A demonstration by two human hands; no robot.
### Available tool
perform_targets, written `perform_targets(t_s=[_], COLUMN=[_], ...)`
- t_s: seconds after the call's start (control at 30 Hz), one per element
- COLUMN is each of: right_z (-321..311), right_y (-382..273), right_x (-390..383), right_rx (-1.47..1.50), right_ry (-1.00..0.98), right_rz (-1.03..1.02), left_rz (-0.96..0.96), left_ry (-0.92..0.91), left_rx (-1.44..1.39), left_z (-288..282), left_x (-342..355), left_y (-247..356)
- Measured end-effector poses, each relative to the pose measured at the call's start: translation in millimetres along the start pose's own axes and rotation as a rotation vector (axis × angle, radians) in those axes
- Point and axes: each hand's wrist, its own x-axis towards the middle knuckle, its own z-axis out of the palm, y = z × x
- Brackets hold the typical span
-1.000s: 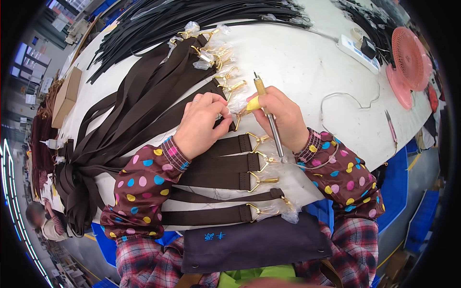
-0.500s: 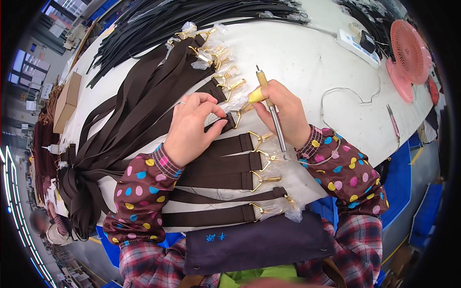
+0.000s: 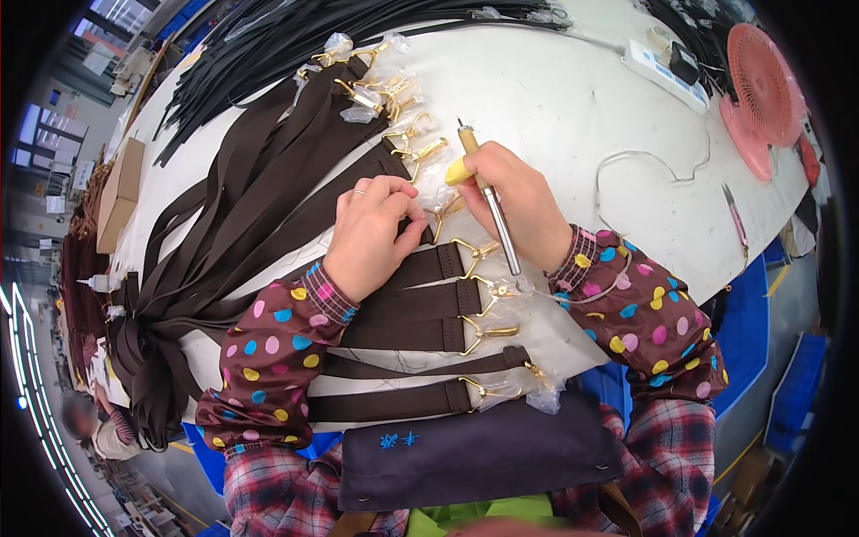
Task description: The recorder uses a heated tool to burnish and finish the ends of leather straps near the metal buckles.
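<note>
My right hand [image 3: 514,201] grips a metal pen-like tool [image 3: 492,206] with a brass-coloured upper part, pointed tip and thin cord; a yellow covering [image 3: 458,172] is on one finger. My left hand [image 3: 367,234] is curled at a dark brown strap end beside a gold clip [image 3: 438,224]; what its fingertips hold is hidden. Above and below lie more brown straps [image 3: 394,313] with gold clips [image 3: 483,331] in clear plastic wrapping, their long lengths gathered to the left.
Black cords [image 3: 295,27] lie across the back of the white table [image 3: 644,224]. At right are a power strip [image 3: 662,72], pink fan [image 3: 752,89] and pink-handled tool [image 3: 735,215]. A cardboard box [image 3: 121,192] stands at left; another person [image 3: 107,430] is at lower left; blue bins [image 3: 787,394] sit below.
My right hand and its tool have moved slightly left. My left hand went down and left, then back up, its fingers staying curled by the strap end.
</note>
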Motion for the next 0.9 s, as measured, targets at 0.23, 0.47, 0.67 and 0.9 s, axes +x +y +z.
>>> perform_targets(t_s=[0.23, 0.47, 0.67, 0.9], right_z=[-6.0, -12.1, -13.0, -14.7], right_y=[5.1, 6.0, 0.5, -4.0], right_x=[-1.4, -1.6, 2.1, 7.5], right_rx=[-0.026, -0.038, 0.028, 0.186], right_ry=[-0.072, -0.257, -0.336, -0.176], right_rz=[0.081, 0.09, 0.061, 0.265], left_rz=[-0.124, -0.047, -0.109, -0.414], left_ry=[0.061, -0.151, -0.391, -0.366], left_rx=[-0.104, -0.102, -0.144, -1.031], left_z=[-11.8, -10.1, -22.1, -16.6], left_x=[2.3, 12.2, 29.9, 23.5], left_y=[-14.3, -9.2, -9.2, -12.7])
